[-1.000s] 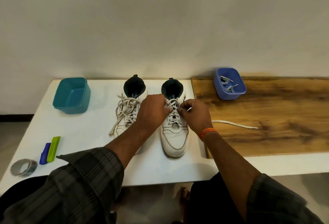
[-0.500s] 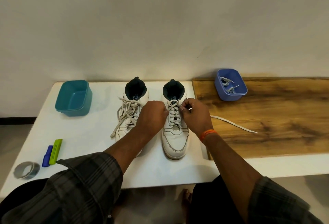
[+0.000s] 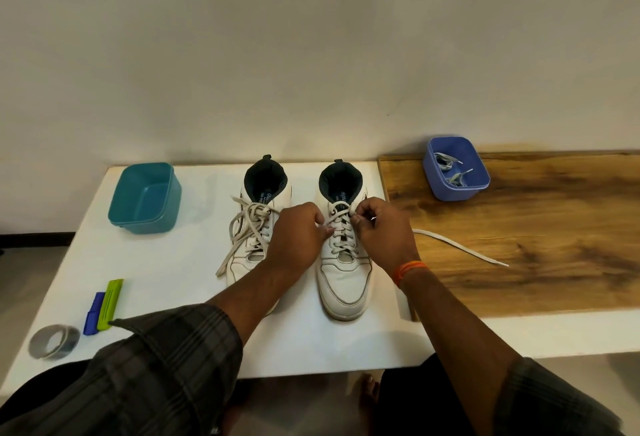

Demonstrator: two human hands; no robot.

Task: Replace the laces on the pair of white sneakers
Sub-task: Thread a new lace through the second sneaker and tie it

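Two white sneakers stand side by side on the white table (image 3: 166, 279), toes toward me. The left sneaker (image 3: 254, 238) has loose laces hanging over its side. On the right sneaker (image 3: 343, 283) the lace (image 3: 341, 231) is threaded through the eyelets. My left hand (image 3: 294, 238) is closed against that shoe's left eyelet row, pinching the lace. At the upper right eyelets my right hand (image 3: 384, 231) pinches the lace. One free lace end (image 3: 460, 248) trails right across the wooden board (image 3: 540, 245).
A teal tub (image 3: 145, 198) stands at the back left. A blue tub (image 3: 455, 169) with grey laces in it sits on the board's far edge. A green and a blue tool (image 3: 102, 307) and a tape roll (image 3: 53, 340) lie near the front left corner.
Both hands have shifted slightly up the right sneaker toward its top eyelets. The trailing lace end on the board has slid a little to the right.
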